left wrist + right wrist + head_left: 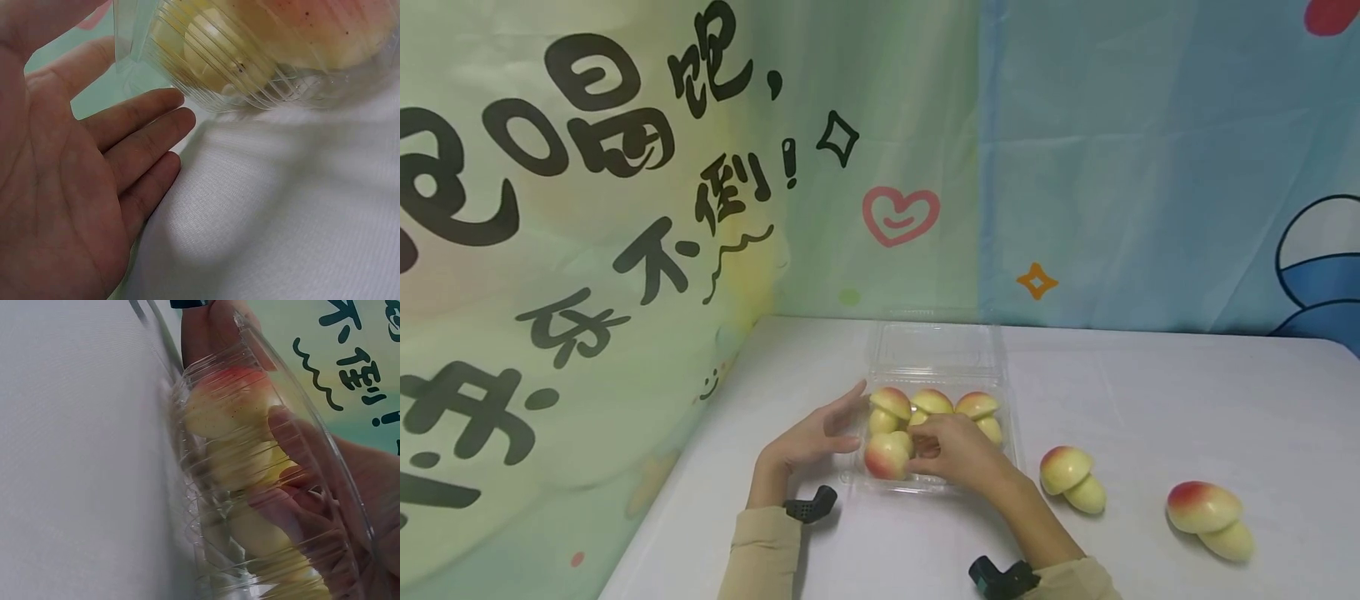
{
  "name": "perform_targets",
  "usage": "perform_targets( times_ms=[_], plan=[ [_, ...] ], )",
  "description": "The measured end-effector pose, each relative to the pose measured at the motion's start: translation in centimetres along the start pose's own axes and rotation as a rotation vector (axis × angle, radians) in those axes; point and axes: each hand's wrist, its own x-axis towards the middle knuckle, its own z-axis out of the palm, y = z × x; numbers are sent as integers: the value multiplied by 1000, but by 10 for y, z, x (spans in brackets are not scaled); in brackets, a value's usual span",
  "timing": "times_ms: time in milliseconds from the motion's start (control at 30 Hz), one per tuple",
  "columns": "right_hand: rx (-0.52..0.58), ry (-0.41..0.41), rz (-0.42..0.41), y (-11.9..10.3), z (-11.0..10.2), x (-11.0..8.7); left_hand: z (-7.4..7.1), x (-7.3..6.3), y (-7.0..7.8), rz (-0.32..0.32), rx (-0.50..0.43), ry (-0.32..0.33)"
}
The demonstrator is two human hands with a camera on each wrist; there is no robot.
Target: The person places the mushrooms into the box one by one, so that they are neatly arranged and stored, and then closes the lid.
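On the table stands a clear plastic clamshell box [1011, 446] with its lid raised at the back. Three yellow toy mushrooms with reddish caps, among them one at the left [891, 402], line its back row. A fourth toy mushroom [886, 457] lies at the front left of the box, its red cap toward the near side. My right hand [962, 454] reaches into the box and pinches this one's stem side between thumb and fingers. Spread around the box's left side is my left hand [816, 433], fingers extended, fingertips right at the wall.
To the right of the box lie two more toy mushrooms, one nearer [1072, 479] and one farther right [1210, 521]. A printed cloth backdrop [880, 125] hangs behind and to the left of the white table [1135, 400].
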Motion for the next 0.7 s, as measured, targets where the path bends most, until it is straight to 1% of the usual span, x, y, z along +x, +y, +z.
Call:
perform_targets(
  times_ms=[200, 400, 500, 633, 700],
  plan=[
    [-18, 22, -9, -7, -9, 2, -2, -1, -2, 19, 27, 23],
    [61, 40, 10, -15, -31, -1, -3, -2, 0, 18, 35, 36],
    [63, 45, -29, -20, -42, -4, -2, -2, -1, 7, 26, 38],
    [20, 107, -88, -31, -59, -13, 0, -2, -4, -9, 32, 30],
    [-15, 145, -92, -37, -69, -18, 0, -1, -5, -8, 35, 26]
  ],
)
